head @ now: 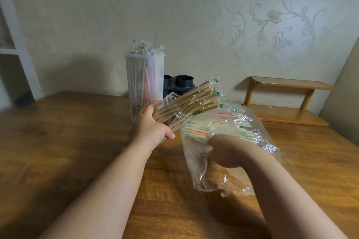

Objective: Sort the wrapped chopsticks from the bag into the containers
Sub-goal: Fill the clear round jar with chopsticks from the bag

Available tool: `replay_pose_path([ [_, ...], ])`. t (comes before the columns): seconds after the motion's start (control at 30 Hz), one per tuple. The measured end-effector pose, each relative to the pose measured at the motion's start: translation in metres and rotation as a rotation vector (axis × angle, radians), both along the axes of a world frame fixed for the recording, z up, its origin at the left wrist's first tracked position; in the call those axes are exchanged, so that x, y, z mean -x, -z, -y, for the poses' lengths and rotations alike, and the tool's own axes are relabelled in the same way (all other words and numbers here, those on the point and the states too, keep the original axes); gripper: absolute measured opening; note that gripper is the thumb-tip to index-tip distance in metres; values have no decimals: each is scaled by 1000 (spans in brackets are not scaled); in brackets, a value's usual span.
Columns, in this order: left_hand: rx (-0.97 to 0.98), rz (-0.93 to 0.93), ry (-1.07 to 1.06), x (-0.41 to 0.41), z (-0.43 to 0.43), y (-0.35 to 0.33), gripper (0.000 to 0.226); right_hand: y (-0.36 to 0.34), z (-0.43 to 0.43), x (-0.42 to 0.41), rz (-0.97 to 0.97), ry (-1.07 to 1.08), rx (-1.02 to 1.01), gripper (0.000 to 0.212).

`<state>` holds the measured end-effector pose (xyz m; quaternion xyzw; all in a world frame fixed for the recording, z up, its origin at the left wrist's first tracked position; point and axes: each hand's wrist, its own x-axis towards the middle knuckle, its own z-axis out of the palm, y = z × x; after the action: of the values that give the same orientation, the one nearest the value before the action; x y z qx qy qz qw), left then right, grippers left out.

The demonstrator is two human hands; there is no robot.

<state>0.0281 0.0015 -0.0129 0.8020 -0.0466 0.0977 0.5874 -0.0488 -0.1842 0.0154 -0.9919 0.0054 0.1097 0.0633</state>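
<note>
Though tilted, container (172, 113) in left grip (151, 128)

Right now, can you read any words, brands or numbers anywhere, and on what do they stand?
No text can be read.
Chopstick wrappers in the clear jar and the bag: green and red print, too blurred.
Tall container: no readable label.
</note>
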Motion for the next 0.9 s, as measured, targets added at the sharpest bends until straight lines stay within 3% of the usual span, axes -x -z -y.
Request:
replay_pose_path([
  [0.37, -12, 1, 2, 0, 1, 1, 105, 46, 10, -40, 362, 227, -68, 24],
  [0.57, -5, -4, 10, -1, 1, 1, 106, 53, 15, -49, 377, 160, -135, 18],
  [0.7, -5, -5, 15, -2, 0, 2, 107, 56, 16, -51, 400, 180, -55, 23],
  [0.83, -7, -8, 15, -3, 1, 2, 107, 55, 15, -51, 364, 144, 27, 10],
  [0.9, -13, -6, 13, -3, 1, 3, 107, 54, 14, -49, 348, 120, 64, 18],
])
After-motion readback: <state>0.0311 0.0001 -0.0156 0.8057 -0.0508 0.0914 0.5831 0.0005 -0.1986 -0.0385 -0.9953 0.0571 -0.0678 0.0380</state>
